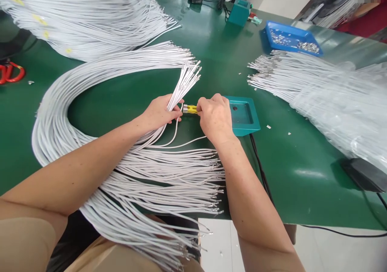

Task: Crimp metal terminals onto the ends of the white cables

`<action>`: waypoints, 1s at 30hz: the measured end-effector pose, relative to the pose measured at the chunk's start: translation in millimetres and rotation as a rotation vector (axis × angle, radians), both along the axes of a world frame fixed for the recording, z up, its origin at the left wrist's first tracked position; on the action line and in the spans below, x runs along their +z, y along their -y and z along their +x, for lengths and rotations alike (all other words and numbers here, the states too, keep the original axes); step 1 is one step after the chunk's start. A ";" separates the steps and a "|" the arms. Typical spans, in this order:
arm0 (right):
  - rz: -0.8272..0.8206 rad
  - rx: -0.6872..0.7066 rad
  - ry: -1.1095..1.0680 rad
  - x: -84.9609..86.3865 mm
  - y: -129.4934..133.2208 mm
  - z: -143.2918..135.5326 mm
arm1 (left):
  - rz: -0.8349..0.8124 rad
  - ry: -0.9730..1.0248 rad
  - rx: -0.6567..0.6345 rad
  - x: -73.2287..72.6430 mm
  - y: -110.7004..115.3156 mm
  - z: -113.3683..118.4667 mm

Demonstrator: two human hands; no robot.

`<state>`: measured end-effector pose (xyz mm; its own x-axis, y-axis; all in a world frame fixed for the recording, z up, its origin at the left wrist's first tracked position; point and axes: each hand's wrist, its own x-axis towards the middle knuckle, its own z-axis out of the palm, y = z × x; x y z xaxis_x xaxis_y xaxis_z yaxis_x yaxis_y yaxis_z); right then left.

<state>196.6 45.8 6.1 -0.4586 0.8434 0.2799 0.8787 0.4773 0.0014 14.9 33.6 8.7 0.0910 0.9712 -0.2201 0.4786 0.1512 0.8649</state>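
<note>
White wires (185,82) sit pinched in the left hand (159,112).

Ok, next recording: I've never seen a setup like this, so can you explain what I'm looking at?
There's no robot here: a person works with two bare hands. The single picture comes from a camera worn on their head, looking forward and down. The left hand holds a bunch of white wires. The right hand's fingers are at a small yellow and silver piece, beside a teal box; how firmly they grip is hard to tell. On the green table lie more white wires, a blue tray of small metallic pieces, and, at far left, red handles.
</note>
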 end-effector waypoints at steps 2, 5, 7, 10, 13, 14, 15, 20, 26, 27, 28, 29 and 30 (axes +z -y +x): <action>0.000 -0.012 0.004 -0.6 -0.2 -0.9 | -0.003 -0.013 -0.009 -2.2 -0.6 0.0; -0.007 -0.012 0.018 1.6 1.7 -0.8 | -0.002 -0.016 -0.007 -3.9 -0.8 0.3; 0.010 -0.033 0.021 4.2 3.4 2.1 | -0.003 -0.011 0.002 -4.3 -0.9 0.1; 0.101 -0.189 -0.008 5.2 3.9 10.8 | -0.015 0.013 0.001 -4.4 -1.2 -1.1; 0.143 -0.325 -0.024 0.3 1.0 19.5 | -0.041 0.041 -0.002 -3.9 -1.4 -2.6; 0.132 -0.333 -0.020 -1.7 -0.2 21.4 | -0.050 0.053 0.003 -3.4 -1.3 -3.1; 0.117 -0.329 -0.016 -3.4 -1.2 22.6 | -0.057 0.064 0.011 -2.8 -1.1 -3.7; 0.101 -0.268 -0.092 3.8 1.2 19.2 | -0.039 0.141 0.056 -1.5 -0.3 -10.7; -0.234 0.343 -0.264 26.4 29.7 -14.6 | 0.007 0.331 0.040 -3.1 1.2 -19.2; -0.293 0.412 -0.235 26.5 35.4 -21.4 | -0.012 0.353 0.039 -2.8 1.9 -19.4; -0.350 0.446 -0.191 25.6 40.7 -27.6 | -0.028 0.369 0.042 -2.4 2.6 -19.4; -0.397 0.447 -0.150 23.9 45.5 -32.7 | -0.040 0.382 0.048 -2.1 3.1 -19.3; -0.447 0.427 -0.115 22.1 49.7 -36.5 | -0.046 0.392 0.056 -2.1 3.4 -19.3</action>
<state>160.2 -3.9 28.3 -0.7688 0.6394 0.0102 0.5930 0.7188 -0.3629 -4.5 30.2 6.6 0.1240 0.9670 -0.2227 0.1034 0.2107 0.9721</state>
